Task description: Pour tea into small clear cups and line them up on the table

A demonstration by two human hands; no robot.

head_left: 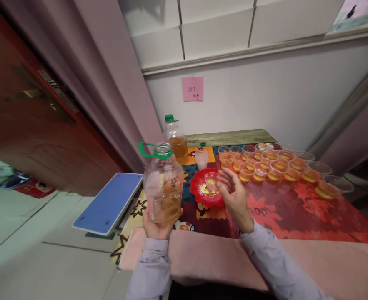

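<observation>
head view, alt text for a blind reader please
A person's left hand holds an uncapped jug of amber liquid from below; the right hand is at a clear cup in or above a red dish. Rows of part-filled cups stand to the right, and a capped jug stands behind.

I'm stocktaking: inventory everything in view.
Table: one, patterned, centre
Scalloped plate: one, red, middle
Small cup: one, clear, at plate
Cup stack: one, clear, centre
Filled cups: many, clear, right
Open jug: one, clear, plate's left
Capped jug: one, clear, rear
Loose cap: one, green, rear
Cloth: one, pink, front
Board: one, blue, left
Note: one, pink, wall
Curtain: one, mauve, left
Door: one, brown, left
Floor: one, pale, left
Sleeves: two, lavender, below
Left grip: one, under open jug
Right grip: one, at small cup
</observation>
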